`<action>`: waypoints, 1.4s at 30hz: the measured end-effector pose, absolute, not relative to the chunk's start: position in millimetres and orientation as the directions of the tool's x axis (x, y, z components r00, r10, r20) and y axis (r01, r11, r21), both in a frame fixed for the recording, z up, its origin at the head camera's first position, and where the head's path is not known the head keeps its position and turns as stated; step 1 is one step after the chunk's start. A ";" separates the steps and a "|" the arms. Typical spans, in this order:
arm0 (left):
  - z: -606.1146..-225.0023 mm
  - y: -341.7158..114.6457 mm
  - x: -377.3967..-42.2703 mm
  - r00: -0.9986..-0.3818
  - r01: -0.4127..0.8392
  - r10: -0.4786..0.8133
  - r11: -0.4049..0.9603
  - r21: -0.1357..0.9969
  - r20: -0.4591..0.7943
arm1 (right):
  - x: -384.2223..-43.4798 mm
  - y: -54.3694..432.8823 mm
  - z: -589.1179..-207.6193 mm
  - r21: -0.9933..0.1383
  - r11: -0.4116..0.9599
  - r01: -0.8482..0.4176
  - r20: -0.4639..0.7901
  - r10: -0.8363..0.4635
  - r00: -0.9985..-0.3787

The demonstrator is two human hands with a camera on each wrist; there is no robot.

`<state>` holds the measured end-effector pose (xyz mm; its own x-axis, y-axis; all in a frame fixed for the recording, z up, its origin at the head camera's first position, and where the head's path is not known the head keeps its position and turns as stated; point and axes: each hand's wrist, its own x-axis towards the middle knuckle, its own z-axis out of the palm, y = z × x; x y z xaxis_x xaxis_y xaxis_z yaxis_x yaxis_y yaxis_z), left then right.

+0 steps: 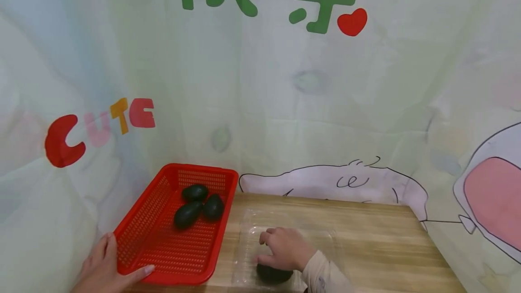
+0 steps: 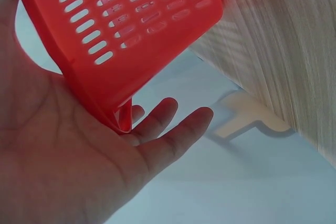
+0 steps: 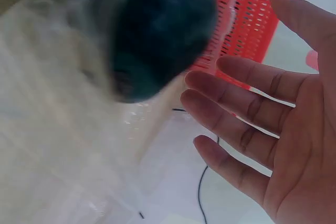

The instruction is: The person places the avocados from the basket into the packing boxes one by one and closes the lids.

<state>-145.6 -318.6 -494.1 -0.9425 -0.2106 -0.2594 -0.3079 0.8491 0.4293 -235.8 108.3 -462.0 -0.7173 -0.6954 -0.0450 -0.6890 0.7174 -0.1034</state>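
Note:
In the head view my left hand [image 1: 99, 266] rests against the near left corner of a red plastic basket [image 1: 171, 261], thumb over its front rim. The left wrist view shows the rim against the palm, the fingers extending loosely past it. Three dark green avocados [image 1: 188, 215] lie together inside the basket. My right hand [image 1: 286, 248] is over a clear plastic tray [image 1: 243, 261] to the right. Below it lies another avocado [image 1: 274, 276], partly covered by the hand in the head view. In the right wrist view the fingers are spread, with a gap between them and this avocado [image 3: 163, 35].
Basket and tray stand side by side on a wood-grain table [image 1: 386, 248]. A pale printed curtain [image 1: 277, 103] with lettering and cartoon figures hangs behind the table and along both sides.

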 end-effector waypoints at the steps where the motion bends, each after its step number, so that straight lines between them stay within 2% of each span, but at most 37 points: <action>1: -493.5 -318.0 -145.8 -0.942 -0.308 -0.211 0.849 0.428 -0.260 | -237.1 107.3 -461.0 -0.094 0.712 -0.696 -0.028 -0.700 -0.713; 8: -495.9 -319.2 -146.1 -0.944 -0.303 -0.209 0.855 0.420 -0.255 | -245.6 88.9 -440.7 -0.088 0.679 -0.728 0.070 -0.725 -0.685; 11: -493.7 -318.0 -145.1 -0.945 -0.302 -0.210 0.854 0.425 -0.250 | -251.3 71.7 -426.4 -0.077 0.667 -0.741 0.124 -0.731 -0.671; 15: -488.1 -316.0 -142.3 -0.949 -0.295 -0.204 0.847 0.442 -0.241 | -262.4 39.5 -410.6 -0.065 0.631 -0.773 0.136 -0.761 -0.634; 22: -483.7 -313.0 -140.6 -0.949 -0.298 -0.202 0.825 0.480 -0.242 | -279.7 -18.8 -401.9 0.070 0.571 -0.818 0.123 -0.819 -0.561; 26: -481.0 -311.2 -139.2 -0.948 -0.302 -0.205 0.819 0.488 -0.243 | -291.8 -53.0 -404.4 0.149 0.563 -0.813 0.069 -0.826 -0.559; 31: -476.6 -307.7 -140.1 -0.951 -0.296 -0.204 0.816 0.496 -0.232 | -307.4 -88.1 -409.7 0.159 0.592 -0.790 -0.068 -0.792 -0.607; 42: -481.7 -309.6 -137.9 -0.954 -0.290 -0.203 0.815 0.502 -0.221 | -323.0 -127.2 -437.0 0.209 0.594 -0.777 -0.242 -0.738 -0.629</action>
<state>-137.9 -309.6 -481.7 -0.9539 -0.2029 -0.2211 -0.2897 0.8152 0.5016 -323.0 -127.2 -437.0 -0.6294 -0.7382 -0.2425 -0.7770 0.5937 0.2094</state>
